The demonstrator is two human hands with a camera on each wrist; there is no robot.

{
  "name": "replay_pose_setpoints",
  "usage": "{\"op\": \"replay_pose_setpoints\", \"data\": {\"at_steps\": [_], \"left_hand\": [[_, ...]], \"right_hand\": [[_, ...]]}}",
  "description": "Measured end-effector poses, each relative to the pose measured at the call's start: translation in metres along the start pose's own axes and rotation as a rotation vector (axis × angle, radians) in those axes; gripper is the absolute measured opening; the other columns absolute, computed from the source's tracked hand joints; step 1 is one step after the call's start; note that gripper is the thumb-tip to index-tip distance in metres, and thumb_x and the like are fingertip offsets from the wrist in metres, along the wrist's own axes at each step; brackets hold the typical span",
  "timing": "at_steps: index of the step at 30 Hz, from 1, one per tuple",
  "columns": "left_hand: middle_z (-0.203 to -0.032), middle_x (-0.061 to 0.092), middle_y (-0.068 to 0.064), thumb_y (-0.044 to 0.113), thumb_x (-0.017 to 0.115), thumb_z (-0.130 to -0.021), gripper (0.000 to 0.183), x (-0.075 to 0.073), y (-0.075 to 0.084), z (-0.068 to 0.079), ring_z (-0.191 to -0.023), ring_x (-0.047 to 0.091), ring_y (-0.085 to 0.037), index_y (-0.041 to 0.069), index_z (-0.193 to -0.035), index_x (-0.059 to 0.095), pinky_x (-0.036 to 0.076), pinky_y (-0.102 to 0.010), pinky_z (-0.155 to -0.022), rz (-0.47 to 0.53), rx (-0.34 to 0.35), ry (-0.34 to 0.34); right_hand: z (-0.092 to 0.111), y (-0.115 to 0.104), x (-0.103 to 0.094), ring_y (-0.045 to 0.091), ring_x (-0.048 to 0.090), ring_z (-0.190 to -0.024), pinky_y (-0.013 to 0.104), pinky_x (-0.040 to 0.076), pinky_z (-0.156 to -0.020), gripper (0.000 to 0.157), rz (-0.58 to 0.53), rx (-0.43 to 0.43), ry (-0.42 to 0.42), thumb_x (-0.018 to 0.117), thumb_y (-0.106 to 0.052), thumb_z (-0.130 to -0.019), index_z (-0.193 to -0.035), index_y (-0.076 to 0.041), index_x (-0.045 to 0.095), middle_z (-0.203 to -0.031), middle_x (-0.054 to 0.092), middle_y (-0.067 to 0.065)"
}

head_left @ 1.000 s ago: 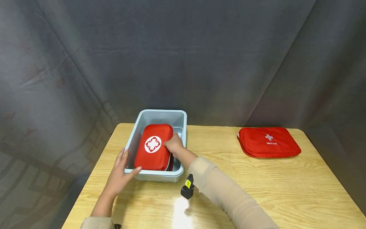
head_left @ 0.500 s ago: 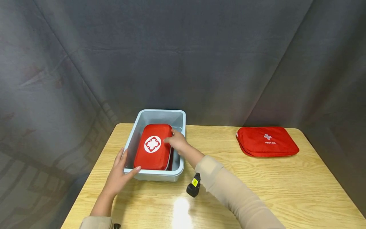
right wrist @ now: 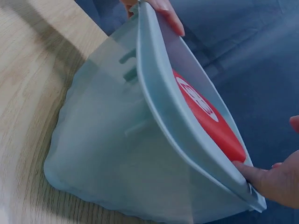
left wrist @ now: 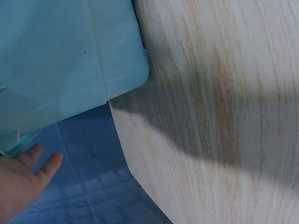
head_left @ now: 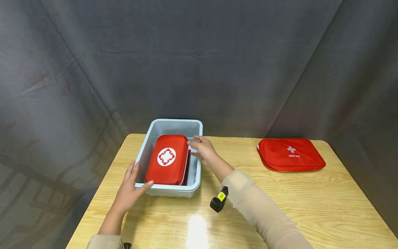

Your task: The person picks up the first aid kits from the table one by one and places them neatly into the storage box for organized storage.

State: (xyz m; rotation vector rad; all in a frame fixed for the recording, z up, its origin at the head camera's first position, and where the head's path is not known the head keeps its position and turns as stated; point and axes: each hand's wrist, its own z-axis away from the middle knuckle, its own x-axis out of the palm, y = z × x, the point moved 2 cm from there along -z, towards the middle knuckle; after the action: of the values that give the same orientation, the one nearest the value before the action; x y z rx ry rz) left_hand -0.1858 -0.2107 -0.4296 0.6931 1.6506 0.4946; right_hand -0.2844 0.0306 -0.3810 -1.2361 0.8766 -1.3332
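Observation:
A light blue plastic bin [head_left: 199, 173] stands at the table's left. In it a red hard-shell first-aid case [head_left: 161, 171] with a white cross emblem lies tilted, over a dark red item [head_left: 187, 173] mostly hidden beneath. My left hand [head_left: 127, 193] holds the bin's near left corner, thumb over the front rim; two of its fingers [left wrist: 48, 168] stretch out straight in the left wrist view. Over the bin's right rim, my right hand [head_left: 205, 152] hovers with loosely extended fingers and nothing between them, close to the case's right edge.
A flat red first-aid pouch [head_left: 292, 155] lies at the table's back right. The wooden table [head_left: 248, 159] meets a dark grey curtain [head_left: 199, 69] at the back. A black wrist camera [head_left: 219, 200] sits under my right wrist.
My right hand has let go of the first-aid case and moved right, its fingers spreading. The case stays in the bin, and my left hand has not moved.

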Motion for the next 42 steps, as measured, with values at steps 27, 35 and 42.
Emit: {"op": "replay_pose_setpoints", "data": {"at_steps": [27,35,42], "left_hand": [[-0.141,0.009,-0.016,0.039,0.063,-0.075,0.087,0.000,-0.001,-0.001,-0.120,0.021,-0.040,-0.003,-0.135,0.018,0.028,-0.058,-0.086,-0.002,-0.013,-0.004],[-0.141,0.009,-0.016,0.040,0.063,-0.075,0.087,0.001,-0.002,-0.001,-0.121,0.021,-0.039,-0.002,-0.136,0.016,0.028,-0.058,-0.086,0.008,-0.017,-0.007],[-0.141,0.009,-0.015,0.040,0.063,-0.075,0.087,0.000,-0.002,-0.001,-0.121,0.021,-0.039,-0.001,-0.136,0.017,0.029,-0.058,-0.086,0.011,-0.015,-0.003]], "right_hand": [[0.004,0.012,-0.064,0.039,0.037,-0.112,0.048,0.034,-0.088,0.035,-0.339,-0.040,-0.016,0.040,-0.007,-0.088,-0.119,0.007,0.031,-0.122,0.034,0.030],[0.008,0.022,-0.085,0.032,0.042,-0.109,0.045,0.036,-0.088,0.034,-0.331,0.006,0.016,0.041,-0.009,-0.090,-0.120,0.002,0.031,-0.117,0.039,0.020],[0.012,0.034,-0.109,0.036,0.031,-0.118,0.043,0.035,-0.089,0.052,-0.287,0.039,0.026,0.041,-0.013,-0.091,-0.132,0.005,0.016,-0.126,0.030,0.023]]}}
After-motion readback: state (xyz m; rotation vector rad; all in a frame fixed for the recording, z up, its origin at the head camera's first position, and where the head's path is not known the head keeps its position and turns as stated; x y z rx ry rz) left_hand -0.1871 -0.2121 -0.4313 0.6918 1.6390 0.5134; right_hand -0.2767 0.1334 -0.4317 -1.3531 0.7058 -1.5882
